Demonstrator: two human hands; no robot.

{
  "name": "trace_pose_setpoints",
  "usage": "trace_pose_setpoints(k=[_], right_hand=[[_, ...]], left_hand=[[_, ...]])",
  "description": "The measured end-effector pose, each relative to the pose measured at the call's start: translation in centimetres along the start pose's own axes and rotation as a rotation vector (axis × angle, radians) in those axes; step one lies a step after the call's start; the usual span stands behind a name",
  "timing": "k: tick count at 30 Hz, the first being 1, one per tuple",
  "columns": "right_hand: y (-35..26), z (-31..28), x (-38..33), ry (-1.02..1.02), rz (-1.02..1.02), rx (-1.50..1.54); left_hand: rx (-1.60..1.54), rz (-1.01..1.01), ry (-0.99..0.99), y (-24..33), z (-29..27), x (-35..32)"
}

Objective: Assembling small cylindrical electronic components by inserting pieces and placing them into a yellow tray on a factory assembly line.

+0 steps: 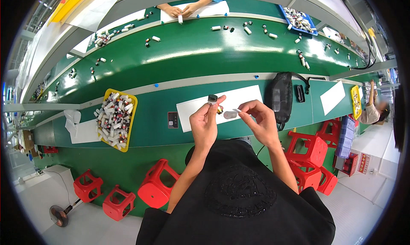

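Observation:
My left hand [204, 124] is raised over the bench, its fingers closed around a small round part with a dark top [212, 98]. A yellowish bit shows beside those fingers, too small to name. To the right, my right hand [262, 124] pinches a small white piece [237, 110] between thumb and forefinger. Beneath both hands lies a white paper sheet [247, 94] on the green bench. A grey oval thing [229, 115] shows over the sheet between the hands; I cannot tell what it is.
A yellow tray [134, 112] heaped with small white-and-black bottles stands left. A black bag [280, 97] lies right. Beyond runs a green conveyor [188, 59] with scattered bottles. Across it are another person's hands [181, 10]. Red stools [156, 187] stand on the floor.

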State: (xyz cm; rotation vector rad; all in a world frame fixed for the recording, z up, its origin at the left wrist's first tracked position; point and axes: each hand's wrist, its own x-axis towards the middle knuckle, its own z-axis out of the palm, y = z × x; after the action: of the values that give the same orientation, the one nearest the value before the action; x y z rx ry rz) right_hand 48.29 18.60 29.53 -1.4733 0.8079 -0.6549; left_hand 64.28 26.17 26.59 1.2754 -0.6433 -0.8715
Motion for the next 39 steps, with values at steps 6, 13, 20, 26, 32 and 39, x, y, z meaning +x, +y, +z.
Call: trace_pose_setpoints(k=[6,13,20,26,32,39], right_hand=[[-2.0,-0.9,1.3,-0.149,0.023,-0.235],[-2.4,0.1,1.9,-0.214,0.025,-0.272],[-1.7,1.3,1.9,-0.100,0.028,-0.272],[-0.4,0.7,1.5,-0.092,0.165,0.005],[0.6,-0.5,0.8,-0.212,0.266,0.248],[4.9,-1.6,-0.8,-0.695,0.438,0.752]], left_hand=[[0.063,-0.020,-0.078,0.5,1.0,-0.5],[-0.041,-0.077,-0.077,-0.2,1.0,-0.9],[-0.083,-0.127,-0.056,-0.6,0.7,-0.7],[-0.108,-0.263,-0.099,0.1,0.0,-0.8],[-0.137,-0.227,-0.403,1.1,-1.2,-0.1],[0.015,-0.067,-0.753,0.5,-2.0,0.9]])
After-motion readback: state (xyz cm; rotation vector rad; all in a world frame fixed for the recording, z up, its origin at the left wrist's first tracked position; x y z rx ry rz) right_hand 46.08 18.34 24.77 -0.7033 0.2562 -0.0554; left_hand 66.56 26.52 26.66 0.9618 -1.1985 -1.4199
